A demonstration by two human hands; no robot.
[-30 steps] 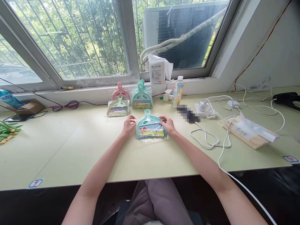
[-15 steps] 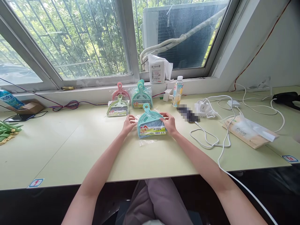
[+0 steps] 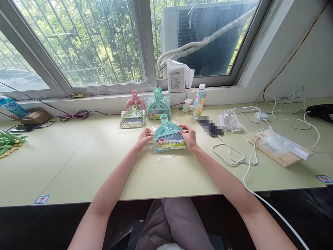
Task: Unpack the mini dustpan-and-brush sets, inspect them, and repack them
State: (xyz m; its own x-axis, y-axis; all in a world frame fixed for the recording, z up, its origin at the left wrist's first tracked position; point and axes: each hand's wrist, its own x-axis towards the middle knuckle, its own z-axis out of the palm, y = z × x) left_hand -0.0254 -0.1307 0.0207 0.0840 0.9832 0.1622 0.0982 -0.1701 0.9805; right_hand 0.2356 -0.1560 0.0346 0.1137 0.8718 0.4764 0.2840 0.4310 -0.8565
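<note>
A light-blue dustpan and brush set (image 3: 169,133) in clear plastic wrap sits in front of me, its handle pointing away and a printed label band across the bristles. My right hand (image 3: 189,136) grips its right edge, thumb on the near face. At the left side, my left hand (image 3: 145,136) has its fingers closed on the loose edge of the wrap. Behind stand more wrapped sets: a green one (image 3: 132,118), a pink one (image 3: 135,100) partly hidden by it, and several teal ones (image 3: 158,106) stacked together.
On the table (image 3: 78,166), a drink bottle (image 3: 199,101), a pixelated phone (image 3: 210,126), white cables (image 3: 234,160) and a tissue pack (image 3: 281,147) lie to the right. Green vegetables (image 3: 10,142) and a cardboard box (image 3: 37,117) are at far left. A paper pack (image 3: 177,80) stands on the sill.
The camera view has shifted slightly. Both hands keep the same places on the wrapped dustpan set.
</note>
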